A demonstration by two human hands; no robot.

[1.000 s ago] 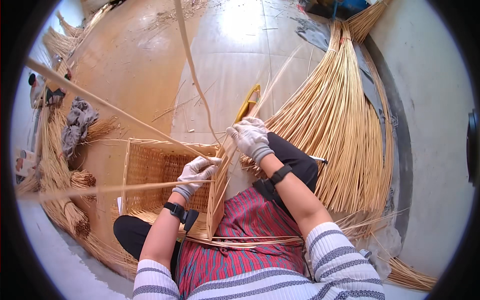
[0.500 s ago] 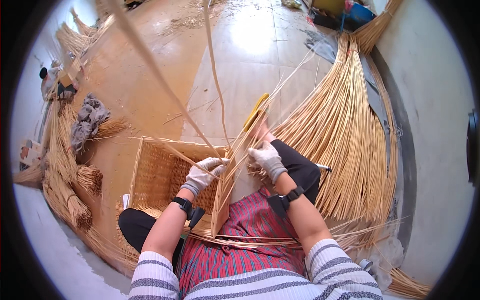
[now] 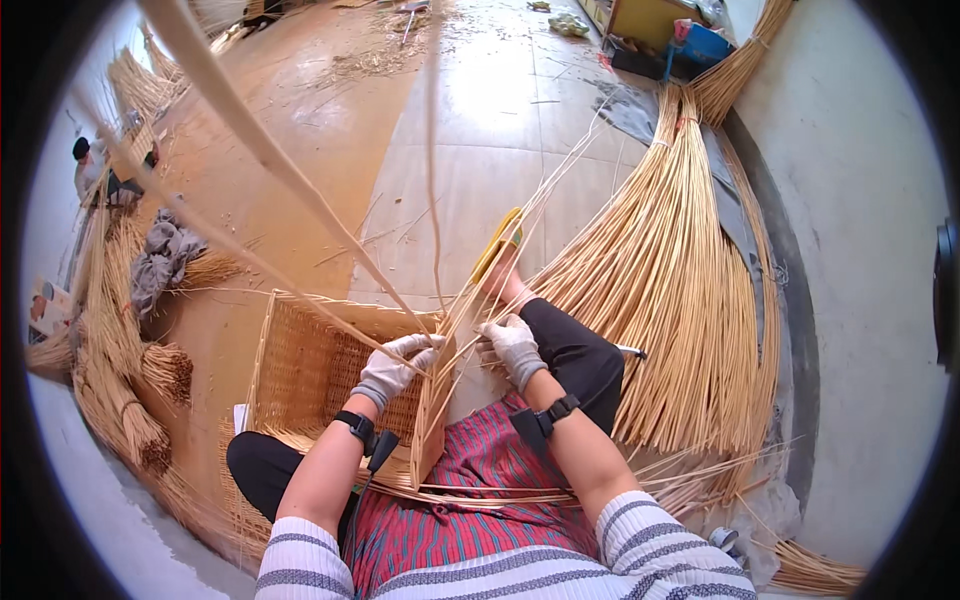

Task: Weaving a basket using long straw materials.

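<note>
A rectangular wicker basket (image 3: 310, 365) lies tilted between my legs, its open side toward me. My left hand (image 3: 393, 366), in a whitish glove, is closed at the basket's right-hand rim, its fingers round the wicker rods there. Just to its right, my gloved right hand (image 3: 511, 348) pinches a thin wicker rod beside the same edge. Several long loose rods (image 3: 290, 160) rise from the basket's far right corner past my view. More thin rods (image 3: 545, 195) run from that corner up to the right, across my foot in a yellow slipper (image 3: 495, 245). The exact weave under my fingers is hidden.
A large fanned bundle of wicker rods (image 3: 670, 290) lies to my right beside the wall. On the left are tied bundles (image 3: 125, 400), a grey cloth (image 3: 165, 260) and, farther off, a seated person (image 3: 100, 170). Thin rods (image 3: 500, 495) lie across my lap.
My view has shifted, so the scene sits slightly more to the left and lower. My right hand has come a little closer to my left hand, which stays at the basket's rim.
</note>
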